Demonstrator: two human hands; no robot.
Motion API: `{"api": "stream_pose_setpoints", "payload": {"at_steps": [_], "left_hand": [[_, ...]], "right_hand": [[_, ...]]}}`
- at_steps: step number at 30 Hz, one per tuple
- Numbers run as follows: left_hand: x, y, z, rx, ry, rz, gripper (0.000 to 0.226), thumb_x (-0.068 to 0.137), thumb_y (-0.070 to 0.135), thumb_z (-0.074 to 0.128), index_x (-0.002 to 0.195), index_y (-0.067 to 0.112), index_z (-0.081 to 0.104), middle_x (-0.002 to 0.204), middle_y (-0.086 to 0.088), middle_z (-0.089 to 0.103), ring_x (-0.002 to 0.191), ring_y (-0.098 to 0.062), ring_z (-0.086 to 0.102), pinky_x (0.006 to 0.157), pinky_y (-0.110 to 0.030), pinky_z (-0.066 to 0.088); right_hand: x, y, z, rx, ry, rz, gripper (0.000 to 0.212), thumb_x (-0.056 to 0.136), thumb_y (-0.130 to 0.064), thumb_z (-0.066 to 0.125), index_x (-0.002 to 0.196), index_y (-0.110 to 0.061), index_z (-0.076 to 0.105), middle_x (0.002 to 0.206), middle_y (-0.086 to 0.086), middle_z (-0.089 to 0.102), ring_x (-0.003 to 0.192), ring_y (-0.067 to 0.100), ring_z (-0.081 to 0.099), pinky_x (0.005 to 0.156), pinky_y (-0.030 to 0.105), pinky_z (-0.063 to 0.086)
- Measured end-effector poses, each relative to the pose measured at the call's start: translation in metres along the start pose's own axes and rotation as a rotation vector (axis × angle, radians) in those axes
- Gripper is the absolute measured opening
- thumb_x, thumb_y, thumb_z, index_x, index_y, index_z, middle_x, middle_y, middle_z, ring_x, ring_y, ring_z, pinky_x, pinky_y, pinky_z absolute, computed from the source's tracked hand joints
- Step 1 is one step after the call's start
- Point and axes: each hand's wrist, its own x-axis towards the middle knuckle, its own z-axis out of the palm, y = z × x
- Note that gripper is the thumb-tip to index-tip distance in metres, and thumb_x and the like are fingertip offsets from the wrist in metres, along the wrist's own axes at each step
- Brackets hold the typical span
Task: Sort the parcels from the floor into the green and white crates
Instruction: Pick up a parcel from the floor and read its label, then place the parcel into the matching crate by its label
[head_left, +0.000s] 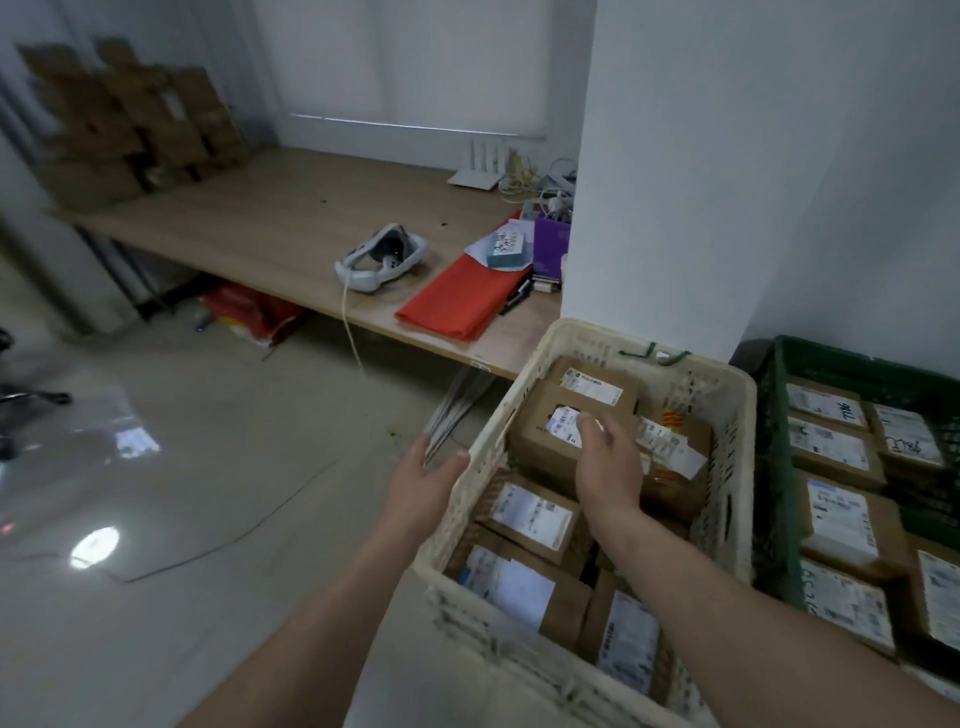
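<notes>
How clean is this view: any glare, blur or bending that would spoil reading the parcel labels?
Head view: dim light; glare patches on the glossy floor; wide-angle bending skews the table edge; the stacked boxes far left are blurred; labels in the white crate and green crate are too smeared to read; the right hand covers part of one label.

A white headset (382, 258) lies near the front edge of the counter (270, 228), its cord hanging over. Just right of it lies a folded red cloth (462, 299), with a purple box (551, 247) at its far end. A router (480, 174) stands at the back edge; brown boxes (130, 119) fill the far-left corner.
</notes>
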Motion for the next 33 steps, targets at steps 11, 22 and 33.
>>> {"api": "stream_pose_setpoints", "payload": {"at_steps": [11,22,33], "left_hand": [[-0.09,-0.048,-0.187,-0.021,0.383,0.062,0.074,0.091,0.049,0.066,0.153,0.018,0.039,0.156,-0.01,0.041,0.143,-0.023,0.038,0.117,-0.048,0.034],[-0.29,-0.201,-0.407,-0.105,0.785,-0.103,0.069,0.093,0.047,0.064,0.152,0.018,0.042,0.158,-0.003,0.039,0.144,-0.018,0.037,0.115,-0.038,0.032],[-0.504,-0.329,-0.521,-0.231,1.222,-0.308,0.069,0.092,0.05,0.064,0.15,0.02,0.044,0.158,-0.004,0.038,0.145,-0.019,0.035,0.118,-0.038,0.029]], "right_hand": [[-0.138,-0.043,0.118,0.037,-0.321,-0.174,0.056,0.103,-0.038,0.056,0.155,-0.018,0.047,0.149,-0.003,0.053,0.14,0.017,0.046,0.112,0.03,0.032],[-0.368,-0.024,0.271,-0.213,-0.902,-0.39,0.06,0.104,-0.039,0.055,0.157,-0.015,0.042,0.156,0.007,0.049,0.143,0.021,0.044,0.103,0.027,0.03],[-0.608,0.014,0.369,-0.467,-1.381,-0.838,0.083,0.093,-0.045,0.072,0.162,-0.024,0.033,0.166,-0.003,0.035,0.153,0.017,0.032,0.119,0.031,0.026]]}}
